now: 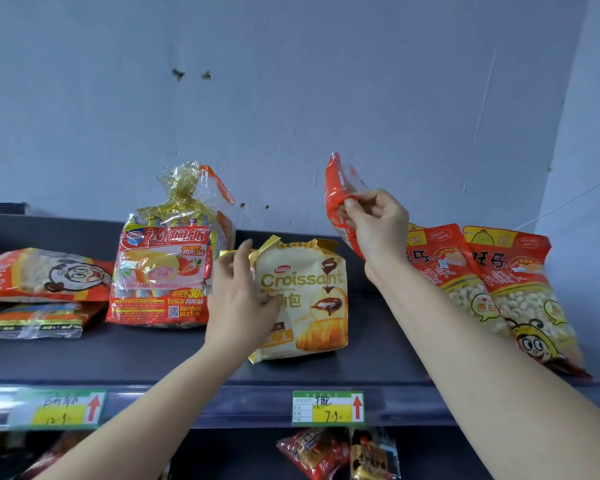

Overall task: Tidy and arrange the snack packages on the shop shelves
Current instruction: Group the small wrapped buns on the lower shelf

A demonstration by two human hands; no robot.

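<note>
A white and gold Croissant bag (pixel 305 299) stands upright in the middle of the dark top shelf (pixel 153 355). My left hand (pixel 239 299) grips its left side, fingers over the front. My right hand (pixel 374 220) pinches the top edge of an orange-red snack bag (pixel 338 192), held up in the air above the shelf, right of the Croissant bag. Two more orange bags of small white puffs (pixel 513 292) lean against the wall behind my right forearm. A tall red pie bag with a gold tie (pixel 163 271) stands left of the Croissant bag.
Flat orange packets (pixel 39 275) are stacked at the shelf's left end. Green and yellow price tags (pixel 328 408) hang on the shelf's front rail. More red packets (pixel 312 452) lie on the shelf below. A pale wall rises behind.
</note>
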